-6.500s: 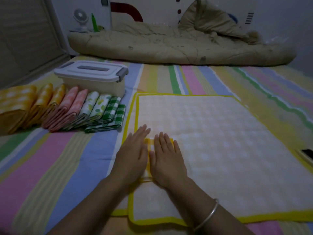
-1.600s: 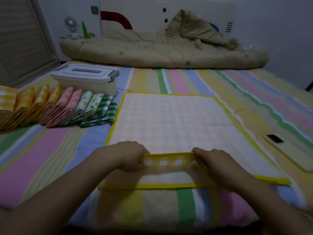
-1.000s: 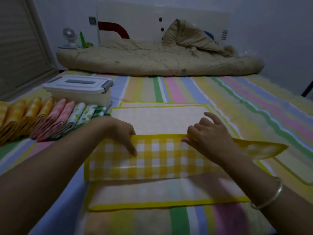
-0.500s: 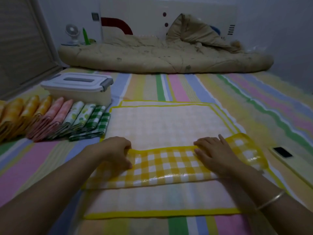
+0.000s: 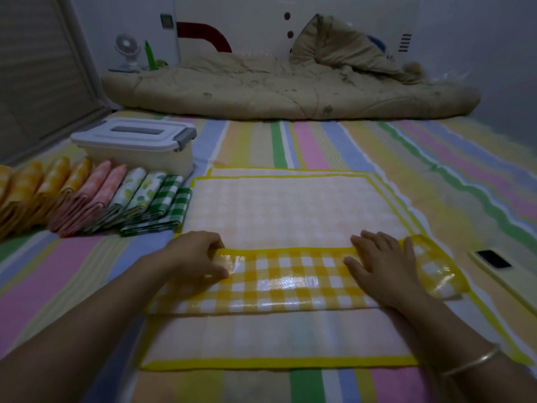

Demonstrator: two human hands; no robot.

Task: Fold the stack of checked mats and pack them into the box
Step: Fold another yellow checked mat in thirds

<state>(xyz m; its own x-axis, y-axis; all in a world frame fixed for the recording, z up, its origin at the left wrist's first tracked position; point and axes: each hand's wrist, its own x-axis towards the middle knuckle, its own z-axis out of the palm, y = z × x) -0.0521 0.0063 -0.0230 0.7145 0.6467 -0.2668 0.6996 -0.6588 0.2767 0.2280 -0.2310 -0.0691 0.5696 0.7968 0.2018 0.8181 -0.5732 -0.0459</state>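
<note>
A yellow checked mat lies pale side up on top of another mat whose bare near part shows below. Its near edge is folded over into a glossy yellow-and-white checked band across the middle. My left hand pinches the band's left end. My right hand lies flat on the band near its right end, where the corner curls up. A row of folded mats, yellow, pink, leaf-print and green checked, leans at the left. Behind them stands the white box with its lid shut.
A phone lies on a pale mat at the right. A rolled beige quilt spans the far end of the striped bed sheet. A small fan stands in the far left corner.
The near edge of the top mat has been lifted and turned over away from me. The folded band is now pressed lower and flatter, my hands spread towards its ends.
</note>
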